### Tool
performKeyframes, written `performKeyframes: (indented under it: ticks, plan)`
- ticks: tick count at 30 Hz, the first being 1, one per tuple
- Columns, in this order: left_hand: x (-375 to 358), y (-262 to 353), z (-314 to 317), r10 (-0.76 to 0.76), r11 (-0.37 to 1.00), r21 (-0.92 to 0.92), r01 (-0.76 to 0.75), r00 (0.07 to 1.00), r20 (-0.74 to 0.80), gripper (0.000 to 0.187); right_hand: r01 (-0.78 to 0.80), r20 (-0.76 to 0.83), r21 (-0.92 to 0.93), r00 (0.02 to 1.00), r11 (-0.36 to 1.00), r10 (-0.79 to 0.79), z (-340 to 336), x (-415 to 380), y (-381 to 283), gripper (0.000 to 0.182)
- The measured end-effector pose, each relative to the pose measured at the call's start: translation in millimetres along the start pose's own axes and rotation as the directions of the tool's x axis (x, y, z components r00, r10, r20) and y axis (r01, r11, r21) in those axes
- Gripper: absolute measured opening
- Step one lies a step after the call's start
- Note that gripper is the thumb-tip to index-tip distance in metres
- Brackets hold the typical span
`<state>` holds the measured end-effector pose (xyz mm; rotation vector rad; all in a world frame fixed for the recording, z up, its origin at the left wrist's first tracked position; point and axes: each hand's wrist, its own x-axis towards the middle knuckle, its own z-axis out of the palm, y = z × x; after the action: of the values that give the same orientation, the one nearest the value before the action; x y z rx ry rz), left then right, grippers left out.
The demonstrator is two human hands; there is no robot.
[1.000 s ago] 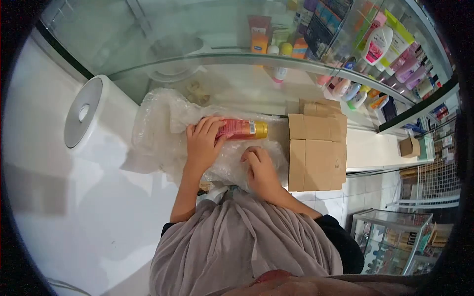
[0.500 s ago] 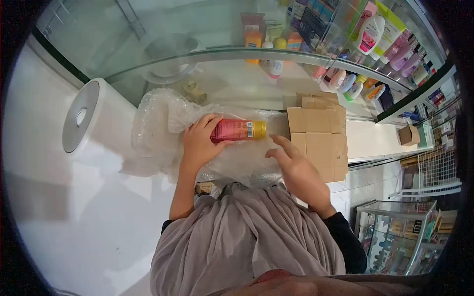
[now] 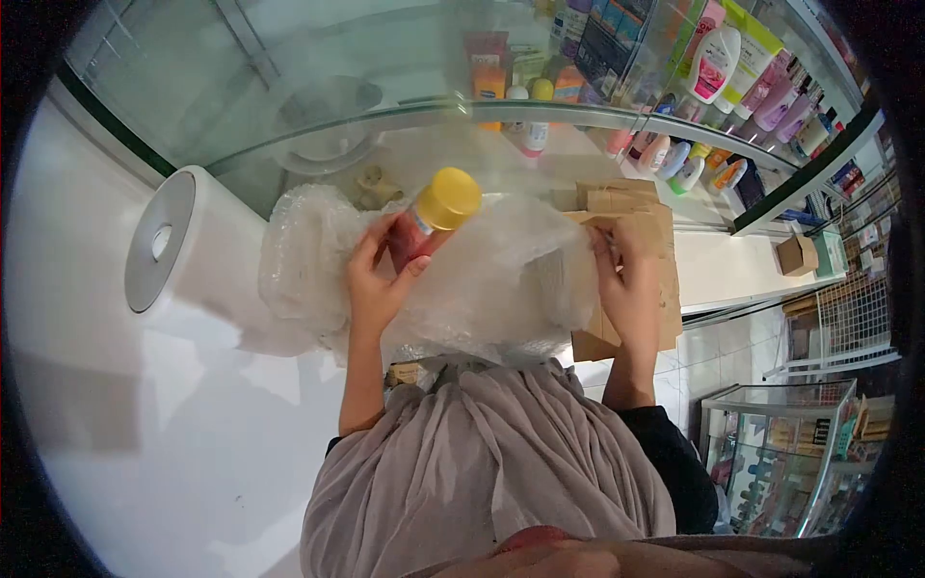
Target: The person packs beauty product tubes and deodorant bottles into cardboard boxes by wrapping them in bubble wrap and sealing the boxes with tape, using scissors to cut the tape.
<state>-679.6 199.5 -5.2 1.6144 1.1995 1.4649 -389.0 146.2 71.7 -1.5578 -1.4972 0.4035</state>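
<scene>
A pink-red bottle (image 3: 412,241) with a yellow cap is gripped in my left hand (image 3: 379,279), its cap tilted up toward the upper right. My right hand (image 3: 624,270) pinches the right edge of a bubble wrap sheet (image 3: 491,279) and holds it raised. The wrap spreads beneath and to the right of the bottle, over part of a flattened cardboard box (image 3: 667,289). More bubble wrap is bunched to the left of my left hand.
Behind the wrap stands a glass display case (image 3: 385,114) with bottles and tubes. A white cylinder (image 3: 207,246) is at the left. Farther right are a small brown box (image 3: 797,256) and another glass cabinet (image 3: 771,453).
My left hand has lifted and tilted the bottle, which was lying on the wrap. My right hand has moved right and up, taken the wrap's edge and pulled it over the cardboard.
</scene>
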Motion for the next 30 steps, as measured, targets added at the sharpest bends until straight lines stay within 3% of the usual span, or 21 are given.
performKeyframes:
  ticks: [3,5,7,9,13,16,19,21,24,27,30]
  plan:
    - [-5,-11,-5,-0.043,0.980,-0.198,0.029,0.997,-0.065,0.073,-0.014,-0.080,0.273,0.996,0.962,0.037,9,2,13,0.013]
    - [-7,-15,-15,-0.038,0.958,-0.284,0.031,0.999,-0.019,0.075,-0.006,-0.131,0.418,0.989,0.908,0.067,12,3,20,0.015]
    - [-11,-11,-18,0.012,0.946,-0.322,-0.021,0.999,-0.031,0.074,-0.032,-0.157,0.484,0.980,0.875,0.123,11,3,26,0.017]
    - [-15,-2,-20,0.108,0.942,-0.308,-0.134,0.989,-0.101,0.070,-0.112,-0.151,0.642,0.951,0.758,0.269,11,3,31,0.018]
    - [-5,14,-32,0.275,0.960,-0.067,-0.271,0.959,0.061,0.064,-0.103,-0.133,0.868,0.894,0.486,0.427,5,5,30,0.026]
    - [-7,33,-38,0.297,0.954,-0.105,-0.280,0.926,0.231,0.066,0.062,-0.180,0.956,0.897,0.288,0.404,-4,9,30,0.029]
    - [-4,48,-42,0.305,0.938,-0.008,-0.348,0.811,0.500,0.067,0.153,-0.220,0.968,0.902,0.199,0.372,-13,11,37,0.028]
    - [-1,55,-35,0.254,0.912,0.089,-0.400,0.724,0.642,0.063,0.170,-0.242,0.962,0.892,0.214,0.381,-14,12,36,0.027]
    - [-5,50,-18,0.077,0.818,0.359,-0.449,0.704,0.706,0.062,0.145,-0.217,0.968,0.892,0.206,0.396,-13,11,44,0.028]
    - [-8,24,-5,-0.075,0.779,0.514,-0.361,0.759,0.647,0.066,0.111,-0.194,0.972,0.879,0.209,0.436,-12,11,32,0.029]
    - [-11,13,1,-0.036,0.695,0.619,-0.366,0.842,0.539,0.069,0.138,-0.229,0.964,0.866,0.229,0.444,-11,9,29,0.032]
